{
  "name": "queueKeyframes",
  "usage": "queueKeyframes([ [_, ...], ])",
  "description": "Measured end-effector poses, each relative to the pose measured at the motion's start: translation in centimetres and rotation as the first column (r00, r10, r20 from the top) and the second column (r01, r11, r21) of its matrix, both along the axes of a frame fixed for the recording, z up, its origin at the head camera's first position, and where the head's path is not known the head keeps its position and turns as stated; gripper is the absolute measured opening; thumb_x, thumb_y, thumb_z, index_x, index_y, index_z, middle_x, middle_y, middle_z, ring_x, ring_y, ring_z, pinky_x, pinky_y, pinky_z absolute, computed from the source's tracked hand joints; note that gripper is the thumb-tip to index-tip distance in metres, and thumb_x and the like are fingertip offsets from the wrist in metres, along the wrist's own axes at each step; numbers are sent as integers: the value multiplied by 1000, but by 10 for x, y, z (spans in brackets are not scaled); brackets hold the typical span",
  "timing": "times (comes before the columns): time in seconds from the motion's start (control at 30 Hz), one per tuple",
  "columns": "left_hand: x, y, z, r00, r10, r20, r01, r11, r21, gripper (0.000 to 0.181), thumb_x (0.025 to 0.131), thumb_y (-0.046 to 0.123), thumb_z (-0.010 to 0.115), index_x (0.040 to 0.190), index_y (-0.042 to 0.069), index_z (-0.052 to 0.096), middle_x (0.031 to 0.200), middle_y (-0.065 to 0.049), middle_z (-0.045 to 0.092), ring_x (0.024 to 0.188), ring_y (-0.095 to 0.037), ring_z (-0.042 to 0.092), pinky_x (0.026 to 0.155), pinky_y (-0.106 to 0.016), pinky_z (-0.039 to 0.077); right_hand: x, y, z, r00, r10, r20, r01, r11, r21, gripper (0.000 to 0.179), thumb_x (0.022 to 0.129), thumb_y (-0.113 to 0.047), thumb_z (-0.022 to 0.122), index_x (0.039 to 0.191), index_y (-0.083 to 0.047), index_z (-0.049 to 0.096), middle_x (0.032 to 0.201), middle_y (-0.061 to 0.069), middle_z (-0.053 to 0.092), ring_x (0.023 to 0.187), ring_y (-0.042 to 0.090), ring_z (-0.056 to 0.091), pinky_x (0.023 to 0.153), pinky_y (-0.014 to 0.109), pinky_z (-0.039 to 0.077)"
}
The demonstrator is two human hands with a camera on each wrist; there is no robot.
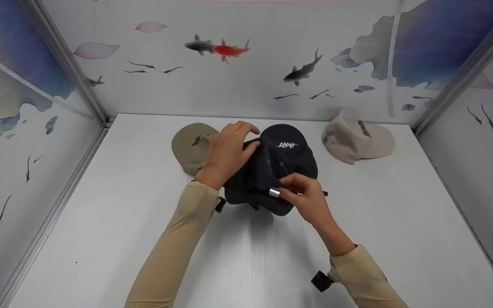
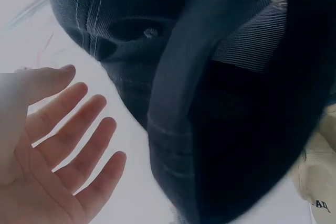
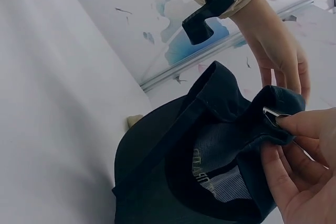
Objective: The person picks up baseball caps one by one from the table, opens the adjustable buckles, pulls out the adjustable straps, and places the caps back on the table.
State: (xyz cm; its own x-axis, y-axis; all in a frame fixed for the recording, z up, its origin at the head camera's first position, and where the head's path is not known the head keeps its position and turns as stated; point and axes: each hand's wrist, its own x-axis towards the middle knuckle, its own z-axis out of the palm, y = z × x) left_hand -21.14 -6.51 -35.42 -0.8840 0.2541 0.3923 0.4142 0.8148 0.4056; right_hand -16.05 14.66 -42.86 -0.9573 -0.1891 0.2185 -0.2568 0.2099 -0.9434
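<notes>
A dark navy cap [image 1: 257, 173] is held above the table, its open underside and lining showing in the right wrist view. My right hand [image 1: 308, 199] pinches its back strap between thumb and fingers, right at the silver metal buckle [image 3: 272, 115]. Beside the cap's crown, my left hand [image 2: 63, 156] has its fingers spread and relaxed, a gap separating them from the fabric in the left wrist view. Behind the held cap lies a black cap [image 1: 287, 134] with white lettering, partly covered by it.
An olive-tan cap [image 1: 188, 147] lies at the back left, partly hidden by my left hand. At the back right is a pale beige cap [image 1: 349, 141] with dark lettering. The white table [image 1: 101, 222] is bounded by panels [image 1: 229, 90] painted with fish.
</notes>
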Motion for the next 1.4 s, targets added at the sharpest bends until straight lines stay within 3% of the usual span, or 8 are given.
queueKeyframes([
  [0.1,0,-2,1,996,-16,83,16,1000,-1,24,99,26,63,121,17,66,127,-2,66,118,-23,61,99,-38,51,1,0,1,1000,6,3,-6,1000,-6,9,84,8,71,92,4,71,91,14,70,80,6,66,73,18,56],
  [0.23,0,-7,3,977,-65,204,54,997,55,23,100,23,61,122,17,67,124,-2,69,115,-19,64,100,-35,52,1,1,0,1000,11,0,-11,1000,-11,9,84,7,72,92,3,71,89,12,70,78,5,66,72,19,56],
  [0.37,1,-13,5,959,-105,265,75,990,118,21,101,20,59,120,16,67,121,-2,71,112,-19,67,98,-34,53,0,3,-2,1000,11,-2,-11,1000,-3,9,83,7,73,91,3,71,88,14,71,75,6,66,69,18,55],
  [0.57,2,-20,4,945,-123,303,81,986,148,18,104,20,54,116,13,65,117,-5,71,108,-23,66,99,-39,52,0,5,-2,1000,21,5,-22,1000,7,10,84,8,71,93,5,71,90,19,71,73,5,66,64,19,55],
  [0.7,3,-25,3,929,-175,325,107,971,216,15,103,17,54,112,9,63,113,-9,70,105,-24,65,98,-41,51,0,7,-3,999,32,-6,-32,999,13,10,85,8,70,94,4,71,90,17,71,73,5,66,64,19,55],
  [0.97,2,-38,-2,865,-358,351,185,879,439,15,100,9,58,110,-1,62,113,-16,67,103,-26,62,93,-35,50,-1,16,-4,996,69,-56,-69,998,14,10,86,7,70,95,3,72,90,4,72,74,5,65,64,18,52],
  [1.1,2,-43,-5,839,-400,370,191,851,489,18,98,9,61,112,-3,64,114,-17,66,103,-24,62,91,-31,49,-3,21,-3,990,109,-86,-108,994,14,12,87,7,69,99,7,71,93,4,72,79,3,66,70,17,55],
  [1.4,8,-47,-8,843,-407,352,204,847,491,15,93,9,68,106,1,67,105,-13,67,96,-19,61,88,-29,49,-7,29,-4,989,117,-93,-119,993,-8,13,87,11,67,100,11,69,94,-7,71,85,3,70,77,16,57],
])
